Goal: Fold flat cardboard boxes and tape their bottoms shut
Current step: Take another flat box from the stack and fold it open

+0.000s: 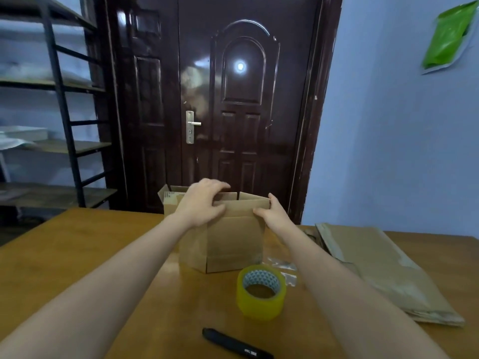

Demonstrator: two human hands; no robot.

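A brown cardboard box (233, 242) stands upright on the wooden table (77, 255), its flaps on top. My left hand (202, 203) lies over the top left of the box with fingers curled over a flap edge. My right hand (272, 212) grips the top right corner of the box, thumb on the near face. A roll of yellowish clear tape (260, 291) lies on the table just in front of the box. A stack of flat cardboard boxes (375, 268) lies at the right.
A black cutter (236, 344) lies near the table's front edge. Another opened box (171, 200) stands behind the first. Bits of clear plastic (285, 268) lie beside the tape. A dark door and a metal shelf rack (59, 99) stand beyond the table.
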